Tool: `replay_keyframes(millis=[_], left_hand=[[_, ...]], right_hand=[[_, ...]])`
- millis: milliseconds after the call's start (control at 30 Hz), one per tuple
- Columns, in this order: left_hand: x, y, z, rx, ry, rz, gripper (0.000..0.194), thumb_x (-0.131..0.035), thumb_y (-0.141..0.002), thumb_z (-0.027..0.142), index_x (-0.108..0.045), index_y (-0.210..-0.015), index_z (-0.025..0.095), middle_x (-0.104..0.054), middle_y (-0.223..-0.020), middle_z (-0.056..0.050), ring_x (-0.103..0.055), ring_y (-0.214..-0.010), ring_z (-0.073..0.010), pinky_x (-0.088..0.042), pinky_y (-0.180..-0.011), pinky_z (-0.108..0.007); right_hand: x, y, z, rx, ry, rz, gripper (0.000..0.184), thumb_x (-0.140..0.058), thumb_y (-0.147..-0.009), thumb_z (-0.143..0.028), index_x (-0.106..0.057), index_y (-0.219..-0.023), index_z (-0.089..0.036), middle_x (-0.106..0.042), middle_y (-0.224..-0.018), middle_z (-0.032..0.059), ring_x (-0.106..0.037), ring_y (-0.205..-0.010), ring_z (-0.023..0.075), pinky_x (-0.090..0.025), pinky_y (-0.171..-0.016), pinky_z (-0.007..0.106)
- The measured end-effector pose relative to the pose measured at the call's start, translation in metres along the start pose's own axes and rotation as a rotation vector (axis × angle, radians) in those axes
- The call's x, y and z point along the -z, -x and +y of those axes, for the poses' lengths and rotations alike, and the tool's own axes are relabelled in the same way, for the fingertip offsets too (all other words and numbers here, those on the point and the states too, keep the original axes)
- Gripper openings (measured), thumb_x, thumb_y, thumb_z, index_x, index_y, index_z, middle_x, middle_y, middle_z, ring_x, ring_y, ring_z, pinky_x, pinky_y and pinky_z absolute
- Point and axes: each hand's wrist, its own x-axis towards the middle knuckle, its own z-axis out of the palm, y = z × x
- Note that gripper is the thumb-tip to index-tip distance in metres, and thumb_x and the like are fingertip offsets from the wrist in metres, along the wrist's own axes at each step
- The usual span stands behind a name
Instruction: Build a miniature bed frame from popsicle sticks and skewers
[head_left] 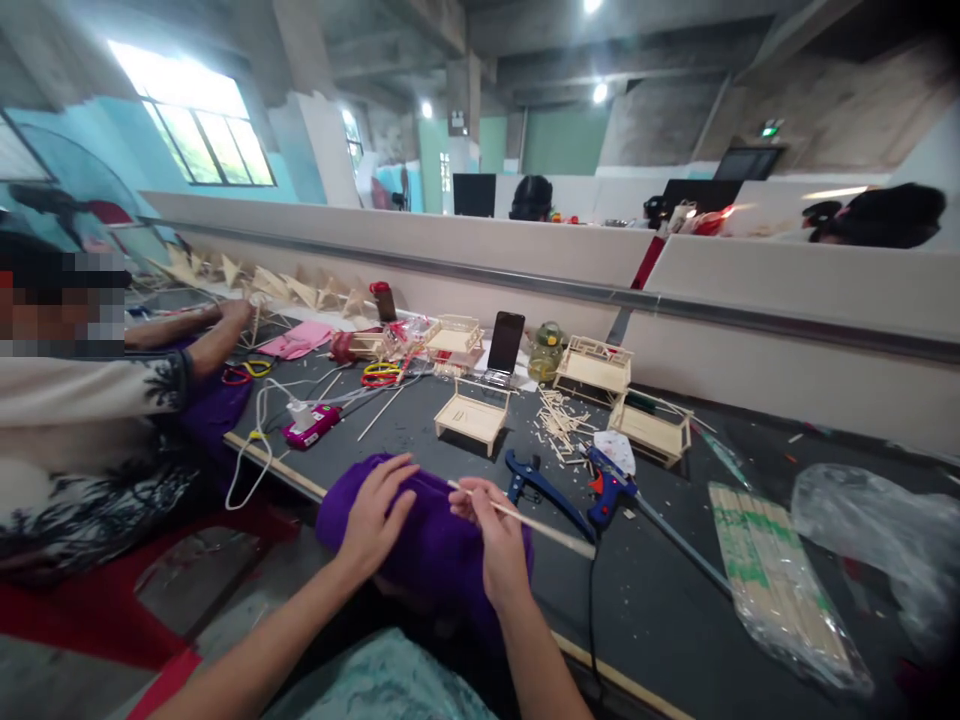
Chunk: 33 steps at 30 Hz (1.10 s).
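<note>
so, right hand [491,530] holds stick [551,530] near table edge [622,681]

Daylight glares through the window [206,120], bleaching its top, and ceiling lamps [600,92] flare into white spots; soft shadows lie on the dark desk [675,580], the wide lens stretches the edges, and the upper right corner fades to black

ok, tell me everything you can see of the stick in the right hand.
The stick is thin, straight and pale, wooden by its look. The right hand pinches it near one end, which pokes out past the fingertips above the purple cloth. The longer part slants rightward, toward the glue gun, its far end blurred. Whether that end touches the table isn't clear.
</note>
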Motion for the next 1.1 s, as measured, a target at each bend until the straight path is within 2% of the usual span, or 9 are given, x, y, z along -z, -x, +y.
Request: replay_keyframes(millis=[100, 167, 233, 300, 367, 467, 567, 800, 1100], left_hand=[[-0.002, 0.010, 0.012, -0.365, -0.003, -0.328, 0.054, -0.042, -0.095, 0.039, -0.033, -0.146, 0.024, -0.041, -0.150, -0.010, -0.037, -0.138, -0.0245, -0.021, -0.117, -0.047], [-0.004, 0.011, -0.003, -0.455, -0.035, -0.495, 0.060, -0.039, -0.097, 0.040, -0.021, -0.151, 0.024, -0.038, -0.152, -0.009, -0.036, -0.139, -0.0203, -0.020, -0.117, -0.043], [0.003, 0.003, -0.034, -0.510, -0.107, -0.618, 0.061, -0.044, -0.093, 0.048, -0.028, -0.149, 0.029, -0.040, -0.151, -0.006, -0.034, -0.140, -0.0221, -0.017, -0.117, -0.045], [0.020, -0.013, -0.071, -0.365, -0.255, -0.515, 0.052, -0.044, -0.092, 0.049, -0.045, -0.140, 0.030, -0.045, -0.148, -0.006, -0.034, -0.140, -0.0247, -0.015, -0.116, -0.048], [0.043, -0.031, -0.103, -0.113, -0.458, -0.264, 0.041, -0.043, -0.093, 0.042, -0.061, -0.125, 0.022, -0.048, -0.145, -0.011, -0.030, -0.141, -0.0306, -0.013, -0.115, -0.054], [0.070, -0.054, -0.128, 0.130, -0.584, 0.029, 0.039, -0.038, -0.094, 0.032, -0.061, -0.121, 0.017, -0.047, -0.144, -0.013, -0.033, -0.138, -0.0316, -0.021, -0.113, -0.051], [0.065, -0.071, -0.130, 0.337, -0.508, -0.126, 0.031, -0.041, -0.091, 0.032, -0.066, -0.104, 0.018, -0.058, -0.121, -0.011, -0.053, -0.116, -0.0251, -0.040, -0.099, -0.035], [0.014, -0.109, -0.150, 0.495, -0.496, -0.245, 0.028, -0.049, -0.086, 0.038, -0.066, -0.087, 0.016, -0.062, -0.101, -0.014, -0.060, -0.099, -0.0284, -0.047, -0.075, -0.033], [0.027, -0.091, -0.181, 0.510, -0.250, -0.333, 0.030, -0.044, -0.084, 0.042, -0.059, -0.070, 0.020, -0.067, -0.068, -0.005, -0.064, -0.067, -0.0223, -0.040, -0.057, -0.027]], right_hand=[[-0.002, 0.003, 0.004, -0.120, -0.186, 0.005, 0.030, -0.061, -0.085, -0.044, -0.068, -0.082, -0.014, -0.064, -0.063, 0.0014, -0.058, -0.060, 0.0124, -0.046, -0.062, 0.023], [-0.004, 0.002, 0.013, -0.127, -0.240, 0.089, 0.029, -0.063, -0.082, -0.043, -0.067, -0.077, -0.015, -0.060, -0.059, -0.0010, -0.055, -0.056, 0.0109, -0.044, -0.059, 0.022], [-0.005, 0.000, 0.026, -0.111, -0.204, 0.140, 0.030, -0.063, -0.082, -0.044, -0.066, -0.073, -0.015, -0.057, -0.057, -0.0019, -0.052, -0.055, 0.0108, -0.043, -0.058, 0.022], [-0.005, -0.002, 0.042, -0.072, -0.080, 0.167, 0.035, -0.061, -0.082, -0.048, -0.065, -0.071, -0.015, -0.056, -0.057, -0.0016, -0.051, -0.056, 0.0118, -0.042, -0.057, 0.023], [-0.007, -0.003, 0.055, -0.004, 0.086, 0.201, 0.038, -0.059, -0.083, -0.052, -0.065, -0.071, -0.016, -0.056, -0.059, -0.0012, -0.051, -0.058, 0.0127, -0.041, -0.058, 0.023], [-0.013, -0.001, 0.062, 0.038, 0.276, 0.158, 0.043, -0.054, -0.086, -0.055, -0.065, -0.073, -0.016, -0.056, -0.060, -0.0009, -0.052, -0.059, 0.0133, -0.040, -0.059, 0.024], [-0.023, -0.002, 0.055, 0.026, 0.330, 0.063, 0.045, -0.050, -0.088, -0.057, -0.066, -0.075, -0.017, -0.056, -0.060, -0.0007, -0.052, -0.059, 0.0137, -0.040, -0.059, 0.024], [-0.024, -0.021, 0.024, 0.051, 0.464, 0.000, 0.038, -0.054, -0.088, -0.053, -0.066, -0.080, -0.018, -0.057, -0.060, -0.0009, -0.053, -0.060, 0.0139, -0.041, -0.062, 0.024], [-0.034, -0.050, 0.018, 0.134, 0.513, 0.083, 0.042, -0.052, -0.088, -0.054, -0.066, -0.073, -0.018, -0.057, -0.056, -0.0001, -0.052, -0.056, 0.0139, -0.039, -0.057, 0.023]])
